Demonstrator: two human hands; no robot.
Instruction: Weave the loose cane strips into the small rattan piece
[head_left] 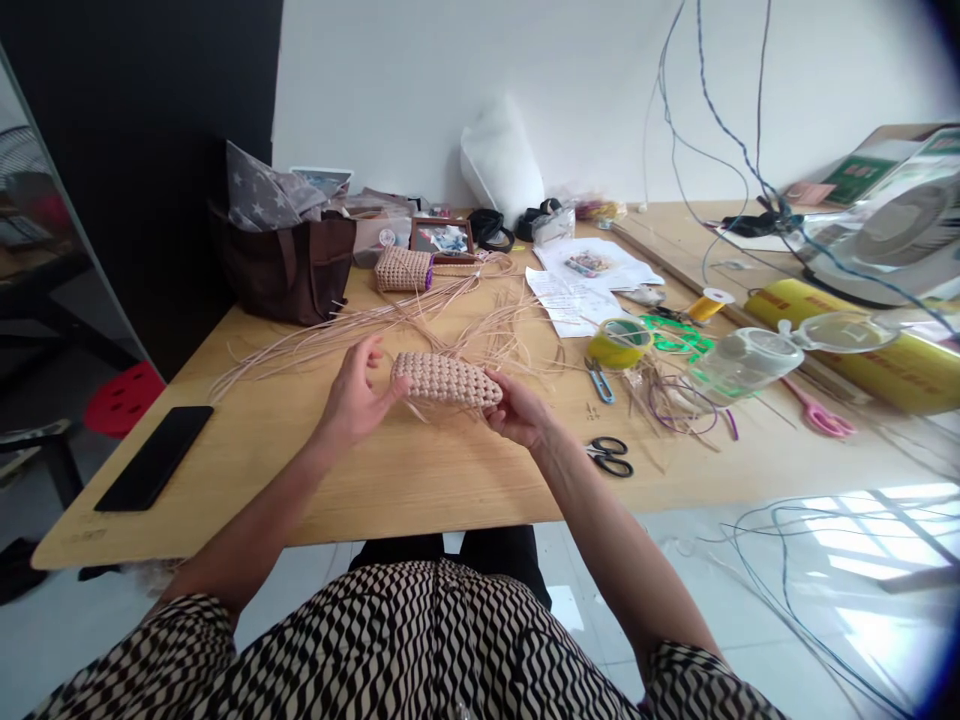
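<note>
A small beige woven piece (447, 379) is held above the wooden table (420, 480) between both hands. My left hand (356, 395) pinches its left end, thumb underneath and fingers curled over the top. Its right end rests in my right hand (517, 410), gripped from below. Long loose rattan strands (375, 320) trail from the piece back across the table. A second woven piece (403, 268) with a purple rim lies further back.
A black phone (155, 456) lies at the left. Black scissors (611, 456), a blue clip (600, 383), yellow tape (619, 343), a clear lidded container (746, 360) and pink scissors (821, 415) sit to the right. A dark bag (285, 265) stands at the back left.
</note>
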